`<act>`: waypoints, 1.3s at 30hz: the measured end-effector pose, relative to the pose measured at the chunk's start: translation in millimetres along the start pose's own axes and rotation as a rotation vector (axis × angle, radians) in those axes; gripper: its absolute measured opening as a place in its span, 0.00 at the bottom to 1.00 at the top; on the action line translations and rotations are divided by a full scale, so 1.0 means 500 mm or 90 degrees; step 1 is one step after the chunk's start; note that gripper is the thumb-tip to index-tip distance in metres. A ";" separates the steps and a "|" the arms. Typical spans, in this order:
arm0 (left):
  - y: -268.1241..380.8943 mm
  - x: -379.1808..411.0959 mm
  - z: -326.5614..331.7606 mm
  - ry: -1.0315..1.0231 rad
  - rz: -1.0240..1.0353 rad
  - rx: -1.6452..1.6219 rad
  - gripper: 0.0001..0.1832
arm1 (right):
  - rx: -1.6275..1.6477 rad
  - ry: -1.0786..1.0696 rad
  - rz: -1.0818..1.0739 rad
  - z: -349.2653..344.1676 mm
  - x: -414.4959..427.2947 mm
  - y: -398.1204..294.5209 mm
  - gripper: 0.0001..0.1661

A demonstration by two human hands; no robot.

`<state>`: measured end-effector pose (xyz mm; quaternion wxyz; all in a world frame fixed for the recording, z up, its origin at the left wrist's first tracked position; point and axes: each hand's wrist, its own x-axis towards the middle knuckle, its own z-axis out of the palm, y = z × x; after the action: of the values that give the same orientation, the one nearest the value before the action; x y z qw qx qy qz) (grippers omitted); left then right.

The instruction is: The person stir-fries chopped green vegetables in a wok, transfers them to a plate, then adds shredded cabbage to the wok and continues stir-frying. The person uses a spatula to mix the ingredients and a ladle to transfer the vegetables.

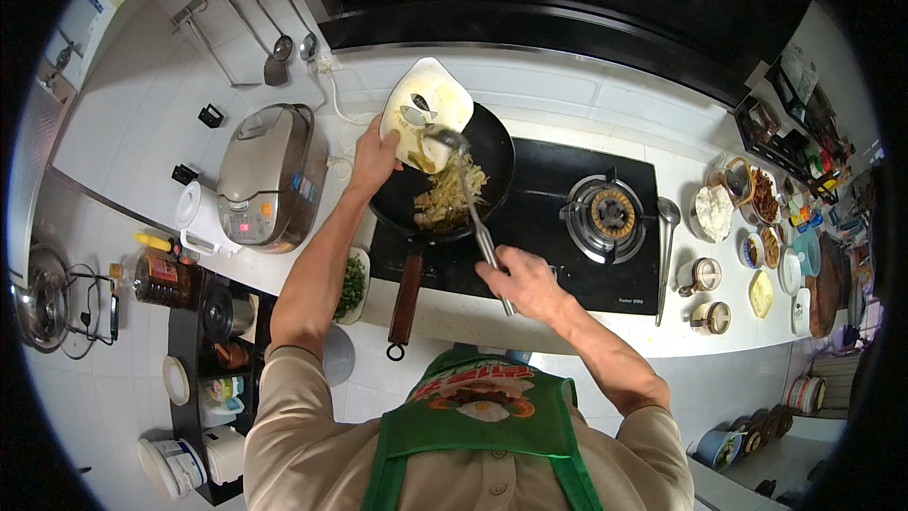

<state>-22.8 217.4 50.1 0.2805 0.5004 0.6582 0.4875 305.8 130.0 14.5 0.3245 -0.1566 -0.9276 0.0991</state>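
Note:
My left hand (376, 156) grips the edge of a white fish-patterned plate (438, 96), tilted over a black wok (496, 138). Traces of sauce and a few shreds of food cling to the plate's lower part. In my right hand (528, 280) is the handle of a metal ladle (472, 202), whose blurred head is at the plate's face. Cooked, pale shredded vegetables (454, 195) lie in the wok below, with what look like thin slices among them. The wok's wooden handle (406, 291) points towards me.
The wok stands at the left of a black gas hob (539, 227); a bare burner (611, 216) is at its right. A rice cooker (259, 177) stands left. Chopped greens (351, 287) sit beside the hob. Another ladle (667, 241), jars (702, 275) and a bowl of white food (713, 213) are right.

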 end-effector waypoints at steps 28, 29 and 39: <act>-0.044 -0.010 -0.008 0.065 0.128 0.150 0.24 | -0.137 -0.074 -0.035 -0.034 0.042 0.036 0.16; -0.036 -0.015 -0.002 0.064 0.137 0.148 0.24 | -0.136 -0.084 -0.045 -0.033 0.037 0.035 0.16; -0.068 -0.023 -0.028 0.110 0.154 0.145 0.23 | -0.089 -0.136 -0.094 -0.081 0.009 -0.016 0.16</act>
<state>-43.9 200.6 22.4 0.1038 0.5610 0.6658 0.4808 326.1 127.6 50.6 0.2190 -0.0986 -0.9704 0.0262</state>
